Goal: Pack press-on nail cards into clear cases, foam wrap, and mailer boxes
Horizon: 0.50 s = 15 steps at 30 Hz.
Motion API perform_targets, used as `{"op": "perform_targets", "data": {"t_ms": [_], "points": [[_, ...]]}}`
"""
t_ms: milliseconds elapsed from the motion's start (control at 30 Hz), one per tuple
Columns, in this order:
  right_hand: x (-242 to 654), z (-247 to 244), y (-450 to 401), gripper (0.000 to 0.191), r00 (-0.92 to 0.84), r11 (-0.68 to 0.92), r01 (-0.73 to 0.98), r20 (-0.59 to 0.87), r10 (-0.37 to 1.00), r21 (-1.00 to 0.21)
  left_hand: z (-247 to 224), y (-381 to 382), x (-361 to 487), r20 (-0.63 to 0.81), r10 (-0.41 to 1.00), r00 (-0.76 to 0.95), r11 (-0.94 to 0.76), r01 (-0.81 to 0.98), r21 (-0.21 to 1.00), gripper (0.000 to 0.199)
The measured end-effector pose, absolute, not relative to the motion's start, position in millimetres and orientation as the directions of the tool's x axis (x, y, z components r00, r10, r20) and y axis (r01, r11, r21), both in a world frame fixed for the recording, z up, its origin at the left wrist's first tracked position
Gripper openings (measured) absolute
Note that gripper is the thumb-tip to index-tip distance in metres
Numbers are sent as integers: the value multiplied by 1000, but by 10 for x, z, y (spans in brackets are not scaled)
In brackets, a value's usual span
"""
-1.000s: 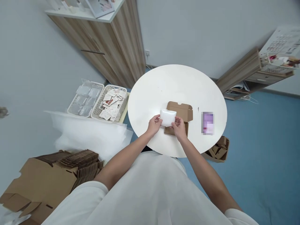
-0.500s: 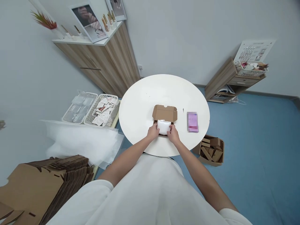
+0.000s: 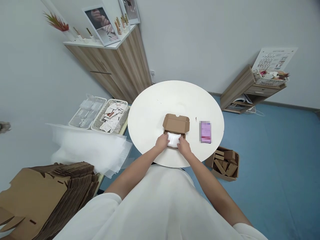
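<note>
A small brown cardboard mailer box (image 3: 176,124) stands on the round white table (image 3: 147,113), its lid folded open away from me. Inside it lies a bundle in white foam wrap (image 3: 174,140), which fills most of the box. My left hand (image 3: 162,142) grips the bundle's left end, fingers against the wrap and the box wall. On the opposite end my right hand (image 3: 184,146) has its thumb and fingers closed on the bundle. The wrap hides whatever is inside.
Right of the box lies a blurred purple rectangular item (image 3: 205,132). A carton of small boxes (image 3: 225,163) is on the floor at right. Leftward are baskets of cards (image 3: 113,115) and clear packets (image 3: 88,113), white foam sheets (image 3: 87,146) and stacked flat cardboard (image 3: 45,196).
The white bundle has gone down deeper into the box, and both hands have moved with it. The view has shifted slightly.
</note>
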State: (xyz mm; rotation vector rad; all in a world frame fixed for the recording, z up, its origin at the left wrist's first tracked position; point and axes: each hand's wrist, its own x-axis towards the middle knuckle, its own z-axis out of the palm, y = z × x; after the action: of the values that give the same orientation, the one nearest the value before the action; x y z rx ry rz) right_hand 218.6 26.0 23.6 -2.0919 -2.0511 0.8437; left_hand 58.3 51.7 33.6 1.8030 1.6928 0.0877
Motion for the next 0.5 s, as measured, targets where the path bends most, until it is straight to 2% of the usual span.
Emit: {"op": "perform_targets", "data": {"t_ms": [167, 300, 433, 500], "points": [[2165, 223, 202, 18, -195, 112, 923, -195, 961, -368, 377, 493, 593, -358, 914, 190, -20, 903, 430, 11], [2244, 260, 156, 19, -215, 171, 879, -51, 975, -446, 419, 471, 519, -331, 927, 177, -2, 884, 467, 19], [2506, 267, 255, 30, 2, 53, 781, 88, 996, -622, 436, 590, 315, -324, 946, 22, 155, 846, 511, 30], [2673, 259, 381, 40, 182, -103, 676, 29, 983, -730, 440, 717, 206, -354, 933, -59, 266, 776, 572, 40]]}}
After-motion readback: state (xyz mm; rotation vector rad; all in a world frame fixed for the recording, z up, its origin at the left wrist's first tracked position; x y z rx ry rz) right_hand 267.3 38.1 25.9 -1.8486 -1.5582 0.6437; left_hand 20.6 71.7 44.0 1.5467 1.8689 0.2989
